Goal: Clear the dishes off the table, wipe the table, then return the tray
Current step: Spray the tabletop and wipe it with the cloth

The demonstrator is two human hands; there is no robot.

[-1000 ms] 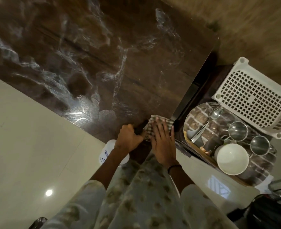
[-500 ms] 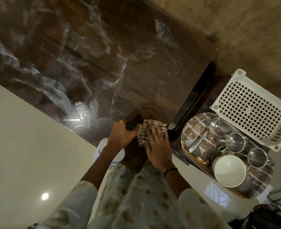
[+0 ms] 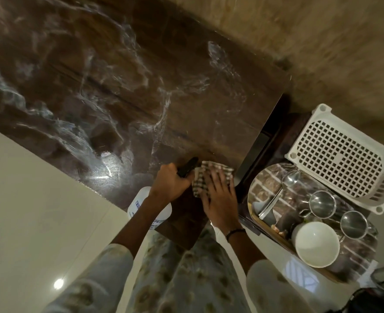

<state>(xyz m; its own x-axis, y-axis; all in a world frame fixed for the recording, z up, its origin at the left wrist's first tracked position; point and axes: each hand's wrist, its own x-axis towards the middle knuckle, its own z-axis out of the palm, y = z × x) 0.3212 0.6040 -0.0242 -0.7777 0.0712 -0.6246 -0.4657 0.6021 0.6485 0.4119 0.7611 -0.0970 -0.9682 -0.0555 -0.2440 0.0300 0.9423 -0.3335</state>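
Soft, limp cloth (image 3: 211, 177) beside the tray (image 3: 254, 219): right hand (image 3: 220, 197) presses it flat-fingered onto the counter (image 3: 123, 91) (bunches easily); left hand (image 3: 169, 184) clamps the spray bottle (image 3: 149, 211).

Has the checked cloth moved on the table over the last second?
Yes. The checked cloth, pressed flat under the right hand, has slid away from the table's near edge, farther onto the top, staying beside its right edge.

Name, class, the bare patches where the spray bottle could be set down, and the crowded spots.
Free: the dark table beyond the checked cloth, out to its far edge and corner. Crowded: the near corner, where the left hand grips the spray bottle beside the right hand, and the tray of dishes.
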